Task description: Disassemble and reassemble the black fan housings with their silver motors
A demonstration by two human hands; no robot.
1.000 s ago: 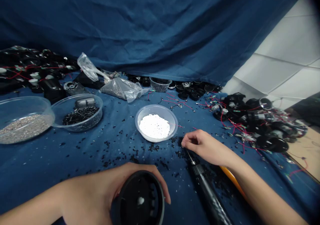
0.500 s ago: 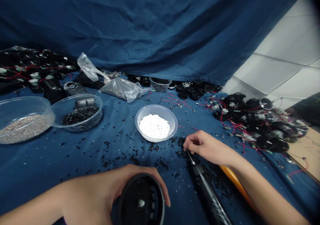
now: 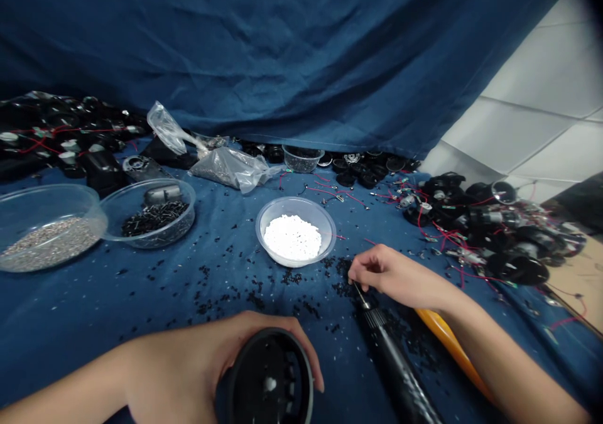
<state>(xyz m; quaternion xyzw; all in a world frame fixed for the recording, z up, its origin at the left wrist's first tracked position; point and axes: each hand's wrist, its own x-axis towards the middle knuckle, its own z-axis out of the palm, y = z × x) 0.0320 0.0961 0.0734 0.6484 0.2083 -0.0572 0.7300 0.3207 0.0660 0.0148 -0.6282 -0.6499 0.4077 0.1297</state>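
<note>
My left hand (image 3: 188, 361) is closed around a round black plastic housing (image 3: 264, 374) at the bottom of the view. The housing's open side faces up, with a small white piece at its middle. My right hand (image 3: 393, 276) is pinched at the tip of the thin bit of a black electric screwdriver (image 3: 400, 364), which lies on the cloth. What sits between those fingertips is too small to make out. Many small black parts (image 3: 257, 299) are scattered around the hands. Just beyond them stands a clear bowl (image 3: 328, 242) of small white pieces.
Left are a clear bowl of metal bits (image 3: 89, 195) and another of black screw-like pieces (image 3: 188, 223). Plastic bags (image 3: 230, 166) lie farther back. Black parts with red wires (image 3: 509, 235) are heaped on the right. An orange hose (image 3: 452, 342) runs beneath my right forearm.
Things in view have shifted slightly to the right. Both hands keep nearly the same pose: the left on the housing, the right at the bit tip.
</note>
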